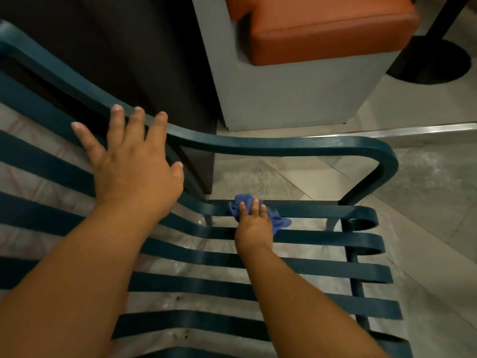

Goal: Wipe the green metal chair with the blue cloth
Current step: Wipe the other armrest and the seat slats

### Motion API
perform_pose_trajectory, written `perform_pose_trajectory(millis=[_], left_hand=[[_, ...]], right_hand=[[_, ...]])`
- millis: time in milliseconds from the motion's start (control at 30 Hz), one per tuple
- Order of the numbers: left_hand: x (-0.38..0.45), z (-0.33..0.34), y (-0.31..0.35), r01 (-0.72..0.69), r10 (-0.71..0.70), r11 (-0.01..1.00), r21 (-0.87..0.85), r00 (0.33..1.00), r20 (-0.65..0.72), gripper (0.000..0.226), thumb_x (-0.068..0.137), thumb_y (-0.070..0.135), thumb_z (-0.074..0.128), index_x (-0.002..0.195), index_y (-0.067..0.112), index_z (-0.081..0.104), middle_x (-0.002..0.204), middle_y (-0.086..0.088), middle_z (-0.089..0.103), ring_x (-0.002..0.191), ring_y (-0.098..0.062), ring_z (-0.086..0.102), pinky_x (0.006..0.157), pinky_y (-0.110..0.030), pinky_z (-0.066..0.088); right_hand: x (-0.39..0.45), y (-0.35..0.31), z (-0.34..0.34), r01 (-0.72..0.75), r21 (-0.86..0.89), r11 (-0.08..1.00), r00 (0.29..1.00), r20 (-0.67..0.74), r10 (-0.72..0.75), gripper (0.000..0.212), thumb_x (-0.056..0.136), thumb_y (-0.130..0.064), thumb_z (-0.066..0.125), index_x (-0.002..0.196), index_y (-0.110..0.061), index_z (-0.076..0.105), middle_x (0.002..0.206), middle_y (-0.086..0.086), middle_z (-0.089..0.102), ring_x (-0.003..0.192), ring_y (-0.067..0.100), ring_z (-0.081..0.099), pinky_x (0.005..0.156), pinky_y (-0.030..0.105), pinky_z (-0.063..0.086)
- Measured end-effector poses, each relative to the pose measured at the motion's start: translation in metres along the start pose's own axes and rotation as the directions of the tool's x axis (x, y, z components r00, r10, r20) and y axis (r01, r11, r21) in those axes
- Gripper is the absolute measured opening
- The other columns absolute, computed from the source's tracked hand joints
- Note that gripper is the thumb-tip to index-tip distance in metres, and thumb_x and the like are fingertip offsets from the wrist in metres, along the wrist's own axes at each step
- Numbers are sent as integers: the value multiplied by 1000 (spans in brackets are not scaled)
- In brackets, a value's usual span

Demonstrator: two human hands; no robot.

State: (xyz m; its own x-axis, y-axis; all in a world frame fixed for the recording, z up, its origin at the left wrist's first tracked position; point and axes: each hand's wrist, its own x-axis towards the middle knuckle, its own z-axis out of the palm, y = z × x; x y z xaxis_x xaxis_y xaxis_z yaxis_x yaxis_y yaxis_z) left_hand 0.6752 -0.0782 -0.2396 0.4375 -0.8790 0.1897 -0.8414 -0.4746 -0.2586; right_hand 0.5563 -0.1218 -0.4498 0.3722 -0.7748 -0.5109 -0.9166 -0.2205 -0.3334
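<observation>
The green metal chair [322,241] fills the view, its flat slats running left to right and curling down at the right edge, with a curved armrest [284,146] along the far side. My right hand [254,226] presses the crumpled blue cloth [277,220] onto the farthest seat slat, near where the armrest's leg comes down. My left hand [134,161] lies flat with fingers spread over the armrest's left part and the backrest slats, holding nothing.
A grey bench base [284,99] with an orange cushion [322,27] stands beyond the chair. A dark panel [142,47] is at the back left. A black round stand base [433,63] sits at the top right. Tiled floor shows between the slats.
</observation>
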Motion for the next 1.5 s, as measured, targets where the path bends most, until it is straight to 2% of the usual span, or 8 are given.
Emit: perform_pose_trajectory(millis=[133,233,300,400,600,967,1267,1500], left_hand=[[-6,-7,-25,28,-28,1000,-2,1000,-9,72,86,46,53,148,25,23,158,-8,19,147,-27,2,111,-64,-5],[-9,-8,-39,15,-15,1000,-13,1000,14,70,88,44,51,149,25,22,159,-7,16,147,-26,0,111,-63,-6],[-13,-6,-43,-24,25,1000,-8,998,55,67,90,42,48,149,26,21,159,-5,13,147,-25,-3,111,-63,-7],[-23,5,-37,-101,99,995,9,987,125,65,93,41,43,150,28,16,160,-3,8,147,-24,-8,110,-61,-10],[-42,38,-10,-251,234,968,-3,896,377,64,96,41,38,151,30,7,161,-1,-4,146,-24,-15,111,-60,-12],[-57,59,68,-278,409,903,-327,788,459,59,99,36,39,151,31,11,161,4,0,147,-18,-8,119,-47,1],[-92,101,113,-49,401,882,-468,601,692,55,98,31,47,148,35,25,160,10,9,144,-22,19,114,-41,28],[-127,127,106,6,377,898,-439,503,778,56,99,34,43,149,36,19,160,11,6,143,-24,22,114,-41,29]], right_hand=[[17,-76,0,83,190,978,981,156,-113,72,92,-15,58,151,-12,17,158,13,13,145,30,15,118,44,20],[17,-101,7,126,392,911,989,26,-149,56,96,-12,46,148,-13,27,151,15,31,136,31,34,111,38,31],[14,-101,17,270,274,923,962,-124,-244,73,90,0,48,152,-23,17,157,11,25,136,31,35,111,39,34],[15,-84,21,288,139,948,957,-21,-288,100,83,6,59,151,-38,0,161,4,6,138,32,27,109,46,37],[21,-41,10,247,-260,934,964,-34,-264,76,83,-17,67,146,-28,26,150,7,23,129,33,29,103,46,34],[-11,71,-3,39,-125,991,955,-289,-73,72,90,-7,51,150,-33,21,156,1,19,125,31,30,102,42,32],[-34,175,-31,-233,-88,968,887,-427,175,74,90,-8,54,149,-39,21,158,1,19,122,31,34,100,39,36],[-38,246,-65,-553,339,761,760,-168,628,52,91,-30,61,135,-11,41,122,22,53,111,39,52,88,45,42]])
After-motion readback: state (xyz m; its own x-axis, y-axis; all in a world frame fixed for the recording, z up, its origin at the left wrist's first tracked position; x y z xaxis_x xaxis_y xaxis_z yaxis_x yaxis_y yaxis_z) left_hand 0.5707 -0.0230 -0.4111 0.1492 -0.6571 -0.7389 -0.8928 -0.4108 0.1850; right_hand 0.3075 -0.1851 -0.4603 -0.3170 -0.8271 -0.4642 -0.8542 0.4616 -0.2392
